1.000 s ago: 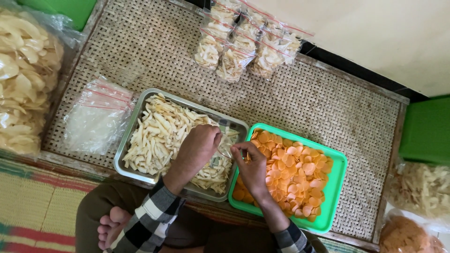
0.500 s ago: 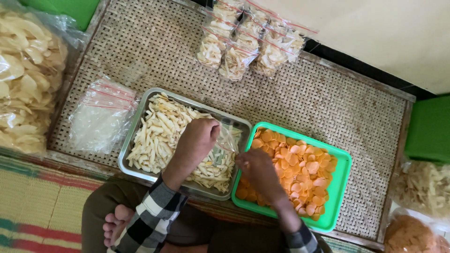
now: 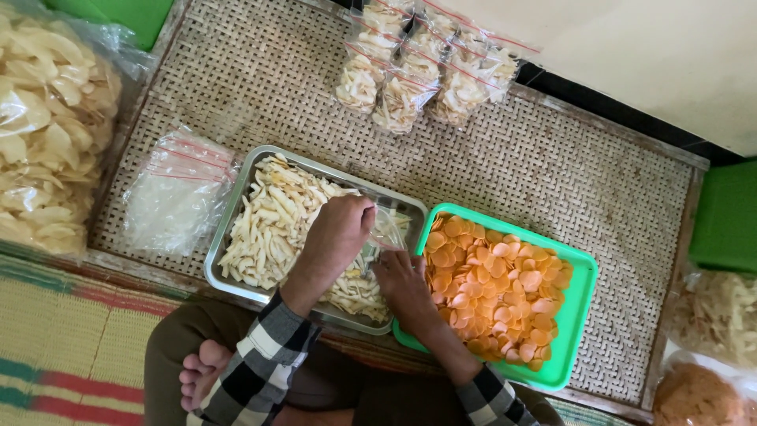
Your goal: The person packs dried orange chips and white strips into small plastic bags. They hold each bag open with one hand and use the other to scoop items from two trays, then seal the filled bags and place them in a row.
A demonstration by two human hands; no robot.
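A steel tray (image 3: 229,229) of pale strip-shaped chips (image 3: 276,221) lies on a woven rattan table (image 3: 552,173). Beside it on the right sits a green tray (image 3: 579,315) of round orange chips (image 3: 497,284). My left hand (image 3: 339,233) is over the steel tray, its fingers closed on the mouth of a small clear plastic bag (image 3: 389,229). My right hand (image 3: 402,284) is at the seam between the two trays, just below the bag; its fingers are curled and I cannot tell what they grip.
Several filled small chip packets (image 3: 418,67) lie at the table's far edge. A stack of empty clear bags (image 3: 177,193) lies left of the steel tray. A big sack of pale chips (image 3: 47,126) stands at left. More bagged chips (image 3: 714,315) and green containers (image 3: 725,213) are at right.
My right hand has moved left from over the orange chips to the edge of the steel tray. My left hand has shifted right and now holds the small bag open.
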